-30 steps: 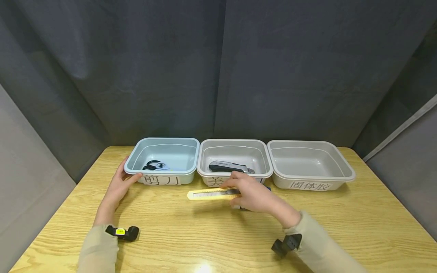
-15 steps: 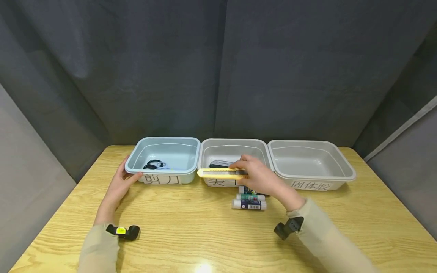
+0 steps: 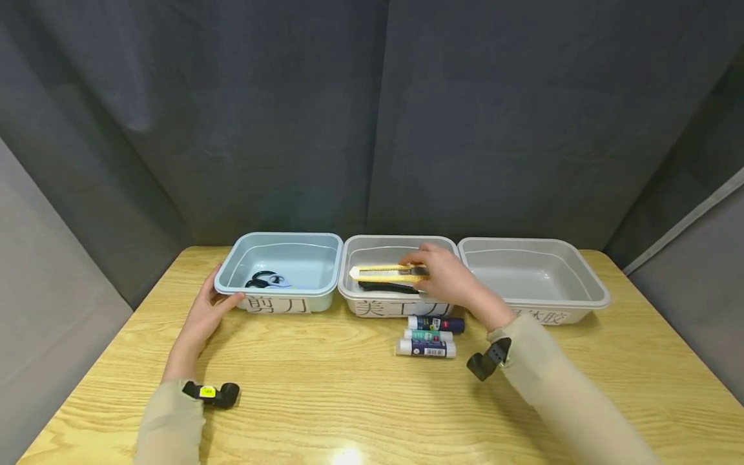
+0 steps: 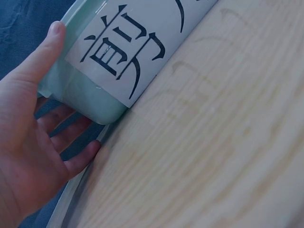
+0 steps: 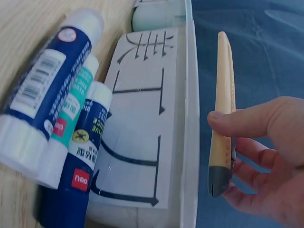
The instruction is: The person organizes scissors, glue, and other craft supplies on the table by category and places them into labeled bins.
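Observation:
My right hand pinches a yellow box cutter between thumb and fingers, over the grey middle bin. In the right wrist view the cutter's dark end cap points down past the fingers. Inside that bin lies a second, dark-handled box cutter, partly hidden by the yellow one. My left hand rests against the near left corner of the light blue bin, thumb extended along its front and relaxed fingers beside it. Black-and-white scissors lie in the blue bin.
Several glue sticks lie on the wooden table before the middle bin: a dark blue one, a green one and a white-capped one. A grey bin stands at right. A dark curtain hangs behind.
My right hand has lifted the yellow box cutter from the table in front of the middle bin and carried it up and back over that bin, uncovering the glue sticks. The left hand stays.

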Action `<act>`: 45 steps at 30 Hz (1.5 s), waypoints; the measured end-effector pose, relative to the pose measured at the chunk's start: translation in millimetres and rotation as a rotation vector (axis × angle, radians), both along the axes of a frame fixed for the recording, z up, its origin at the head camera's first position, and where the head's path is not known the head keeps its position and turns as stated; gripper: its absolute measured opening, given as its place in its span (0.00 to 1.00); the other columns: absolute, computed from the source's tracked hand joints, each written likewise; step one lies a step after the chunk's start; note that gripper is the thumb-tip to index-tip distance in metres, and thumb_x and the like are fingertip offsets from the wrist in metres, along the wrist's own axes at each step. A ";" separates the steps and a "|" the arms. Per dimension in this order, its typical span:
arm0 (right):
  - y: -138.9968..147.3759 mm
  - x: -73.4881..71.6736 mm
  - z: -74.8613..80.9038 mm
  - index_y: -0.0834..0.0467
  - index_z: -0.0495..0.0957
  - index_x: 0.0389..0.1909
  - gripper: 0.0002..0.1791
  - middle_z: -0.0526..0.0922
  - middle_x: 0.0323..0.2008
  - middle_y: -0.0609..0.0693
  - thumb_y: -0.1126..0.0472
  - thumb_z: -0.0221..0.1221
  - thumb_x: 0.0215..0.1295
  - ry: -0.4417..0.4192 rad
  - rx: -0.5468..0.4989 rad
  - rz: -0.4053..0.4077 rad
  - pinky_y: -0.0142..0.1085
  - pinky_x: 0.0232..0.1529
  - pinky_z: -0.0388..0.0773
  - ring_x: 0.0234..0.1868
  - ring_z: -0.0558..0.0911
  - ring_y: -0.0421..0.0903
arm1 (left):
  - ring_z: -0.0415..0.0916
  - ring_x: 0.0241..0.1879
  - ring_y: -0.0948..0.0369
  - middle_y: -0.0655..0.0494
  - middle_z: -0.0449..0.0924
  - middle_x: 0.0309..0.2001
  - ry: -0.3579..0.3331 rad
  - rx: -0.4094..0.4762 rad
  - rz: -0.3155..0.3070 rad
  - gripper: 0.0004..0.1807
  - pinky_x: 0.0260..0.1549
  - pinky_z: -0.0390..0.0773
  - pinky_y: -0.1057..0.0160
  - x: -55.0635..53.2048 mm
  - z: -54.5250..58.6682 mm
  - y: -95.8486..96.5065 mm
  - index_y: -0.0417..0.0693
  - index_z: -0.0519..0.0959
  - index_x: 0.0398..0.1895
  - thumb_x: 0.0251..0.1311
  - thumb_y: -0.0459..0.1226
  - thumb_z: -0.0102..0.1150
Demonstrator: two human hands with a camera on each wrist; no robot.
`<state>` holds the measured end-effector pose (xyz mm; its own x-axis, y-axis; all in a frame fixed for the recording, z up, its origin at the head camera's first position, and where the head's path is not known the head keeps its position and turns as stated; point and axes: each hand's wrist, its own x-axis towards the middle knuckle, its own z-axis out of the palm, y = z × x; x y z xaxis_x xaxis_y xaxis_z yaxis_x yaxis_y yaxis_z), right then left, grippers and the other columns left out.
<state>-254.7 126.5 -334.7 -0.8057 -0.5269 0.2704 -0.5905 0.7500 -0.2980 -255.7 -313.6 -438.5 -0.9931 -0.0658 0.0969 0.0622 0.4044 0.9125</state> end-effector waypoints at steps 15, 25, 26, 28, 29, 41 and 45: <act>2.0 -31.1 -14.5 0.56 0.79 0.48 0.23 0.78 0.41 0.53 0.69 0.67 0.46 -0.105 -0.001 -0.080 0.43 0.45 0.74 0.44 0.76 0.51 | 0.53 0.62 0.46 0.44 0.46 0.70 -0.008 0.006 0.000 0.49 0.62 0.49 0.43 1.8 -0.3 -1.5 0.53 0.38 0.72 0.56 0.47 0.59; 0.8 -46.7 -31.6 0.58 0.78 0.49 0.25 0.79 0.42 0.56 0.68 0.68 0.45 -0.188 0.043 -0.110 0.44 0.46 0.75 0.45 0.77 0.53 | 0.53 0.62 0.46 0.44 0.46 0.70 0.002 0.010 -0.015 0.48 0.61 0.50 0.43 4.0 0.4 -1.1 0.54 0.38 0.72 0.57 0.44 0.59; 0.5 -48.1 -32.9 0.58 0.78 0.49 0.25 0.79 0.42 0.56 0.68 0.68 0.45 -0.193 0.050 -0.114 0.44 0.46 0.75 0.45 0.77 0.53 | 0.54 0.62 0.46 0.44 0.46 0.70 0.001 0.005 -0.012 0.48 0.61 0.50 0.43 3.8 -0.2 -1.5 0.54 0.38 0.72 0.56 0.45 0.59; 0.3 -50.3 -34.7 0.58 0.78 0.49 0.25 0.79 0.42 0.56 0.68 0.68 0.45 -0.197 0.063 -0.116 0.44 0.46 0.75 0.45 0.77 0.53 | 0.54 0.61 0.46 0.43 0.47 0.70 -0.003 -0.006 -0.004 0.48 0.61 0.50 0.43 3.6 -1.2 -1.9 0.53 0.38 0.72 0.56 0.46 0.59; 0.1 -51.4 -35.3 0.58 0.78 0.49 0.25 0.79 0.41 0.56 0.68 0.68 0.45 -0.197 0.069 -0.117 0.44 0.46 0.75 0.45 0.77 0.53 | 0.54 0.61 0.46 0.43 0.47 0.70 -0.002 -0.006 0.000 0.49 0.61 0.50 0.43 3.8 -1.1 -1.6 0.53 0.38 0.72 0.56 0.47 0.59; -3.7 -59.5 -40.7 0.57 0.77 0.50 0.26 0.81 0.43 0.54 0.67 0.67 0.45 -0.256 0.135 -0.163 0.45 0.48 0.73 0.45 0.77 0.51 | 0.53 0.63 0.45 0.44 0.46 0.70 -0.003 -0.008 0.006 0.49 0.61 0.49 0.42 2.6 0.5 -1.8 0.55 0.38 0.72 0.55 0.48 0.59; -4.3 -60.4 -42.9 0.57 0.78 0.49 0.25 0.81 0.42 0.54 0.66 0.68 0.45 -0.243 0.168 -0.167 0.46 0.48 0.72 0.44 0.78 0.51 | 0.53 0.63 0.45 0.44 0.46 0.70 -0.004 -0.012 0.004 0.49 0.62 0.49 0.42 3.8 0.7 -1.9 0.55 0.38 0.72 0.56 0.47 0.59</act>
